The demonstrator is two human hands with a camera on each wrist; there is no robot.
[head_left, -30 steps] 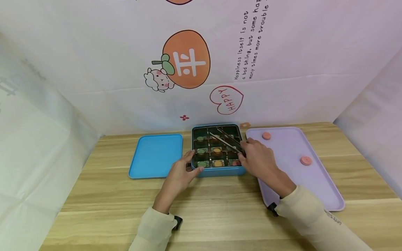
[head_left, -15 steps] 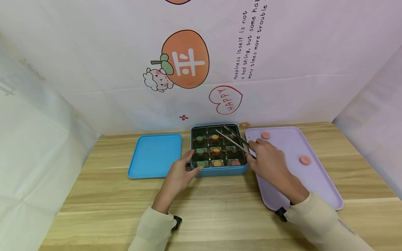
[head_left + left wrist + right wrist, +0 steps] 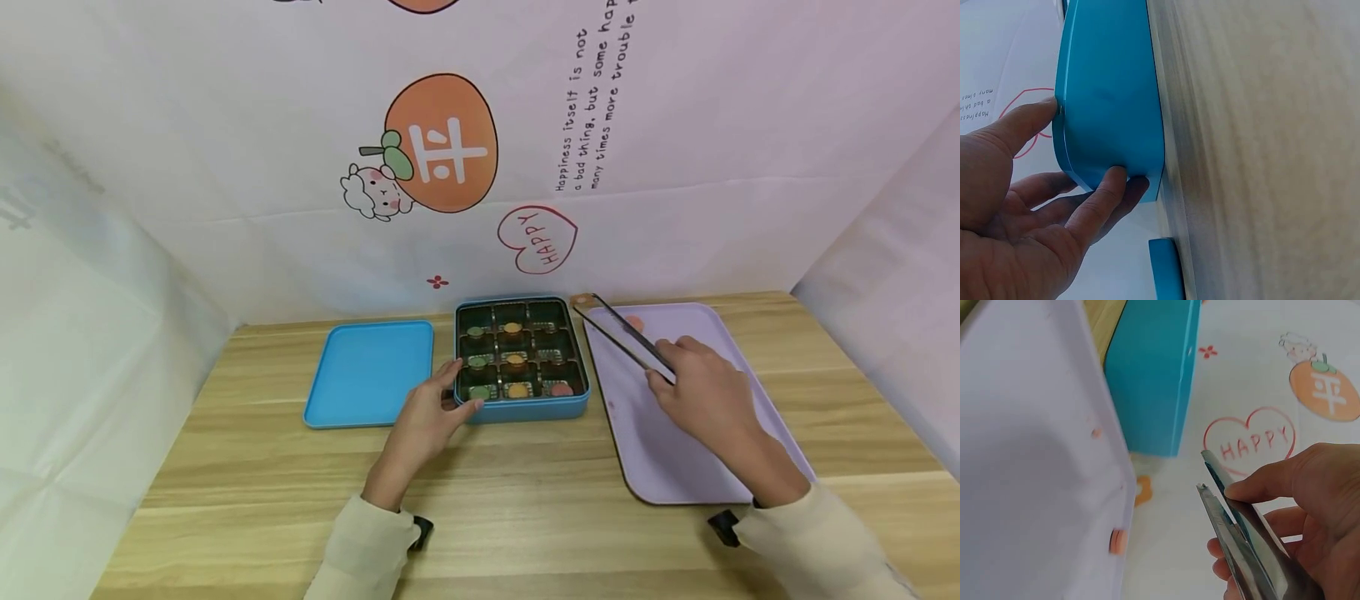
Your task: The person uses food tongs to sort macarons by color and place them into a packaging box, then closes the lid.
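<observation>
A blue tin box with dark compartments holds green, orange and pink discs at the table's middle. My left hand rests against its front left corner, thumb on the left wall and fingers on the front, as the left wrist view shows on the box. My right hand grips metal tongs above the purple tray. The tongs' tips stand slightly apart with nothing between them. A pink disc lies on the tray behind the tongs, also seen as the pink disc.
A blue lid lies flat to the left of the box. White printed cloth walls close the table in at the back and on both sides. Bare wooden tabletop runs along the front.
My right hand has lifted the tongs out of the box and swung them right, over the purple tray. The left hand has stayed on the box's corner.
</observation>
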